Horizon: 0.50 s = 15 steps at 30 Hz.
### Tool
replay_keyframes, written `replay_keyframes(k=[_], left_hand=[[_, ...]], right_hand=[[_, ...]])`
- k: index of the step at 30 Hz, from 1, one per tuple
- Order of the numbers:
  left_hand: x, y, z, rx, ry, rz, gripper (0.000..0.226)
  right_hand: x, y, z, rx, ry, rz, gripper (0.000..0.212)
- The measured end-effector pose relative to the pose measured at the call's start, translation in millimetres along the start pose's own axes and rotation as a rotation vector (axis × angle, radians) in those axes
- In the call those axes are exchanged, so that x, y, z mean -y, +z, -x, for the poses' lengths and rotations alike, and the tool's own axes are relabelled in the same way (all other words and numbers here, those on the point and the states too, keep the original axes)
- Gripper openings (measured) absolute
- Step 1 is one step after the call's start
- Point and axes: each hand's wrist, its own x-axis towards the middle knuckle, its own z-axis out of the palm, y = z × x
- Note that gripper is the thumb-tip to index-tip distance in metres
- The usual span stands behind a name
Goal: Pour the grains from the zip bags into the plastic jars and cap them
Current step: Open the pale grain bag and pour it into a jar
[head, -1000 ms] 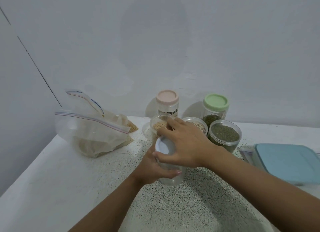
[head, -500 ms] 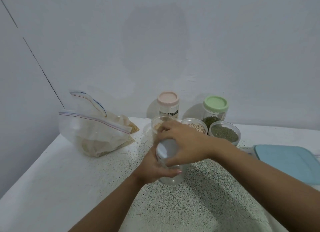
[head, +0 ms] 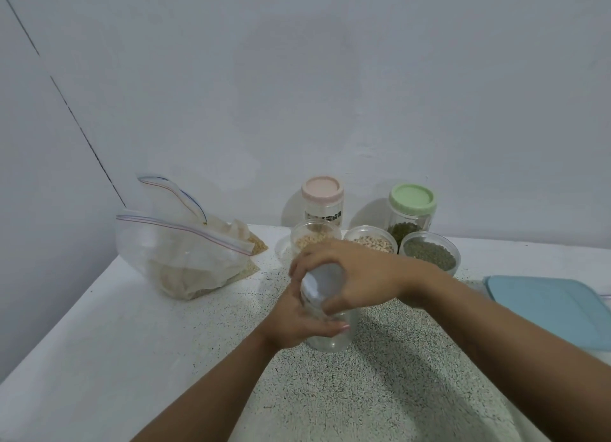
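A clear plastic jar [head: 334, 337] stands on the speckled counter [head: 380, 392] in the middle. My left hand [head: 296, 324] wraps around its body. My right hand [head: 350, 276] grips the white cap [head: 319, 281] on top of it. Behind stand three uncapped jars: one with beige grains [head: 314, 238], one with pale grains [head: 372, 243], one with green beans [head: 429, 253]. Further back are a pink-capped jar [head: 322, 200] and a green-capped jar [head: 411, 210]. Zip bags [head: 185, 256] with grain lie at the left.
A blue plastic lid or box [head: 549, 306] lies at the right edge of the counter. A wall rises right behind the jars, and a side wall closes the left. The counter's white left edge [head: 66, 342] slopes toward me.
My right hand has turned on the white cap, its fingers shifting around it. My left hand keeps its hold on the jar. The view has drifted slightly.
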Motion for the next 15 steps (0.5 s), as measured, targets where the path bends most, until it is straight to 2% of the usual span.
replay_keyframes(k=[2, 5, 7, 9, 12, 14, 15], left_hand=[[0, 0, -1, 0.014, 0.0, -0.003, 0.092], [1, 0, 1, 0.026, -0.018, -0.01, 0.088], [3, 0, 2, 0.024, -0.022, -0.028, 0.084], [-2, 1, 3, 0.011, -0.001, -0.027, 0.08], [-12, 4, 2, -0.028, 0.083, -0.044, 0.093], [-12, 3, 2, -0.026, 0.062, -0.051, 0.096], [-9, 2, 1, -0.009, 0.04, -0.047, 0.094]], right_hand=[[2, 0, 1, -0.066, 0.038, -0.01, 0.046], [4, 13, -1, -0.13, 0.283, 0.383, 0.069], [4, 19, -5, -0.084, 0.38, 0.496, 0.07], [4, 17, -4, -0.033, 0.307, 0.443, 0.059], [5, 4, 3, 0.039, 0.121, 0.208, 0.042], [5, 2, 7, -0.005, 0.078, 0.052, 0.04], [5, 4, 7, -0.06, 0.08, 0.047, 0.044]])
